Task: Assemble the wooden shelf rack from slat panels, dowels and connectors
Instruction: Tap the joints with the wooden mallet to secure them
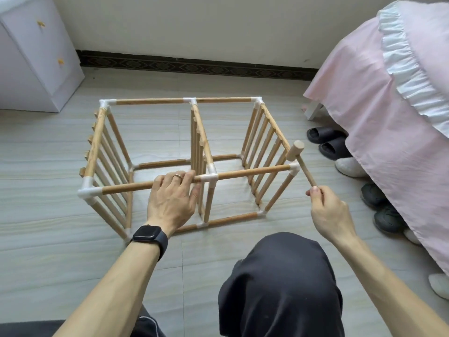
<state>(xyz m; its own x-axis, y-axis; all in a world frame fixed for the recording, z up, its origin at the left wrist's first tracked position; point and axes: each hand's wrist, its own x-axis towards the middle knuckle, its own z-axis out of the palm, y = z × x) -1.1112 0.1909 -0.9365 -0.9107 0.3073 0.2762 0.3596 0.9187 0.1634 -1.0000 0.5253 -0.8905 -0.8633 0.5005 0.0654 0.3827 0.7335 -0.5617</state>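
The wooden shelf rack (150, 101) lies on its side on the floor, with three slat panels joined by dowels and white connectors. My left hand (171, 195) grips the near top dowel (252, 173) just left of the middle white connector (209, 178). My right hand (328, 210) pinches the handle end of a small wooden mallet (295, 152). The mallet's head hovers just above the near right corner connector (294, 167).
A bed with a pink cover (388, 113) stands at the right, with several shoes (340, 147) on the floor beside it. A white cabinet (36, 57) sits at the back left. My dark-clothed knee (279, 283) is in the foreground.
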